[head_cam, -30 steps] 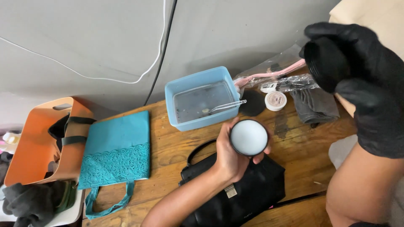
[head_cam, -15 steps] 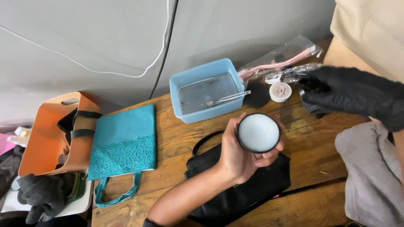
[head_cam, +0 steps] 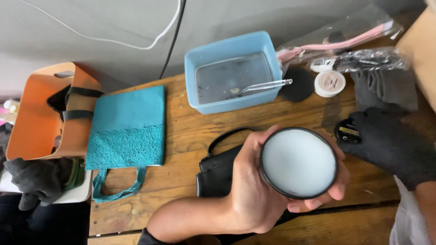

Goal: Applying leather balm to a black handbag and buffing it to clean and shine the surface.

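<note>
My bare left hand (head_cam: 254,190) holds up a round black-rimmed tin (head_cam: 298,162) filled with smooth white cream, open side facing me. It hovers over a black leather handbag (head_cam: 218,170) lying on the wooden table (head_cam: 181,131). My right hand (head_cam: 395,147), in a black glove, lies just right of the tin. Its fingertips grip a small round black lid (head_cam: 348,131) with a label, low over the table.
A blue plastic tub (head_cam: 231,72) with water and a clear spoon stands at the back. Beside it lie a black disc (head_cam: 297,84), a small white jar (head_cam: 329,83), grey cloths (head_cam: 386,88) and bagged brushes. A teal bag (head_cam: 127,122) and an orange bag (head_cam: 41,113) are at left.
My gloved right hand has drawn back from the far right of the table toward me, now with the small black lid. The left hand has kept the tin raised.
</note>
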